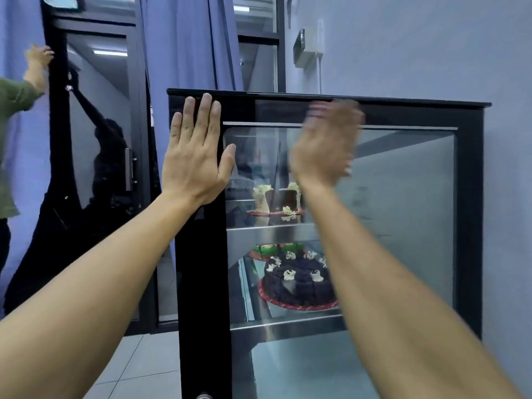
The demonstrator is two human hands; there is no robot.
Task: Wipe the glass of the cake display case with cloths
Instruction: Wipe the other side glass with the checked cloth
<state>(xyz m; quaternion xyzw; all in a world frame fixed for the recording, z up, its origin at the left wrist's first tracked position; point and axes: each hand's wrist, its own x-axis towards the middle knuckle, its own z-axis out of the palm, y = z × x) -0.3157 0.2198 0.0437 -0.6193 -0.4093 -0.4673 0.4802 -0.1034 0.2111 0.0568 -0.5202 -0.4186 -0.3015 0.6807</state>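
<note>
Left hand (195,156) is lying flat and open, fingers straight and together, pressing against the black frame at the upper left corner of the cake display case (472,226), with the thumb reaching over onto the edge of the glass (403,197). Right hand (325,145) is up against the top part of the glass but it's a total motion blur, so I honestly can't tell how the fingers are sitting or whether there's a cloth under it. Inside the case a chocolate cake (296,280) with white blobs on top is sitting on the lower shelf, and a cut cake with cream (276,200) is sitting on the shelf above. Off to the left, another person in a green sleeve (14,96) is reaching a hand (39,57) up to a dark glass door (98,125) beside blue curtains (184,53)
</note>
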